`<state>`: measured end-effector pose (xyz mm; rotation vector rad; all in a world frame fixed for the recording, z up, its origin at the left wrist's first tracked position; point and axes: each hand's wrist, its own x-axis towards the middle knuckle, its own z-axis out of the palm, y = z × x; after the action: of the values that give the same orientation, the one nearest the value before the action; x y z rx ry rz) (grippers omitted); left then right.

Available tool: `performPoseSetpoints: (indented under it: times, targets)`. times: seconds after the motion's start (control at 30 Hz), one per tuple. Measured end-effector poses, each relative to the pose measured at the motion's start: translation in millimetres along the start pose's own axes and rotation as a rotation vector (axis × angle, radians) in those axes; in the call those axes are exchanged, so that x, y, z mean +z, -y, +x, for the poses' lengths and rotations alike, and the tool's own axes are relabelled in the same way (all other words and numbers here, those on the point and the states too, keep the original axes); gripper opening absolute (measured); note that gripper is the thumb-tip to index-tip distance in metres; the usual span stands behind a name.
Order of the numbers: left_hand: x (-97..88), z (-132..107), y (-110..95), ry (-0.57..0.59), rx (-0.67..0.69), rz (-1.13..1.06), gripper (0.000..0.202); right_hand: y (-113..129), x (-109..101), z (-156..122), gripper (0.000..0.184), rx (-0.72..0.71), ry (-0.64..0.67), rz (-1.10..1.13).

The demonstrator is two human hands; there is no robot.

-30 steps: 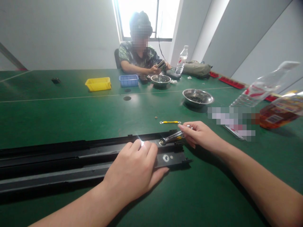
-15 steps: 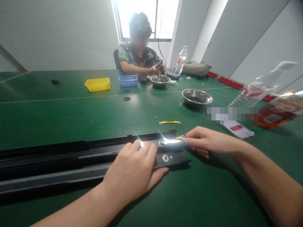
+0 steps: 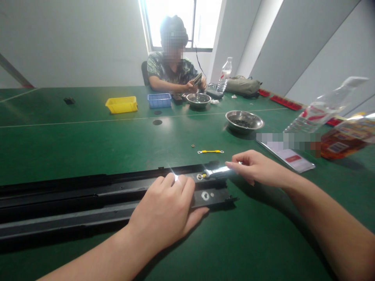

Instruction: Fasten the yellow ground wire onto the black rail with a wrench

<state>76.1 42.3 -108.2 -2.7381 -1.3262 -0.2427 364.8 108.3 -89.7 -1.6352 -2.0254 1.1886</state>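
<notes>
Two long black metal rails (image 3: 123, 187) lie side by side across the left of the table. My left hand (image 3: 166, 205) is closed over their right end, fingers on top and thumb along the near edge. My right hand (image 3: 253, 168) grips a shiny spanner (image 3: 218, 170) by its handle, its head pointing left. That head is just right of a nut (image 3: 199, 176) on the far rail, with a bit of yellow wire lead beside it. A round fitting (image 3: 205, 196) shows on the near rail. Beyond lie a yellow lead with ring terminals (image 3: 210, 151) and a small nut (image 3: 192, 146).
A metal bowl of dark small parts (image 3: 244, 120) stands beyond my right hand, near a phone (image 3: 293, 156) and a tilted bottle (image 3: 319, 107). Across the green table (image 3: 73, 152), a co-worker (image 3: 172, 70) sits behind a yellow bin (image 3: 121, 105), blue bin (image 3: 159, 100) and another bowl (image 3: 198, 100).
My right hand has moved slightly up and right, drawing the spanner's head off the nut, which now shows more fully. My left hand stays put on the rails.
</notes>
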Motion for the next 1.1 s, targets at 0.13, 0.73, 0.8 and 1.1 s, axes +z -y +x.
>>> performPoseSetpoints:
  times: [0.13,0.73,0.8,1.1]
  targets:
    - [-0.7,0,0,0.005,0.001,0.01,0.043,1,6,3,0.051,-0.105,-0.192,0.057]
    - [-1.2,1,-1,0.013,0.001,0.004,0.042,-1,21,8,0.049,-0.18,-0.152,0.102]
    - [-1.7,1,-1,0.01,0.002,0.005,0.042,-1,21,8,0.049,-0.159,-0.141,0.081]
    - [-0.1,1,0,0.003,0.002,0.004,0.043,1,13,5,0.05,-0.07,0.022,0.0]
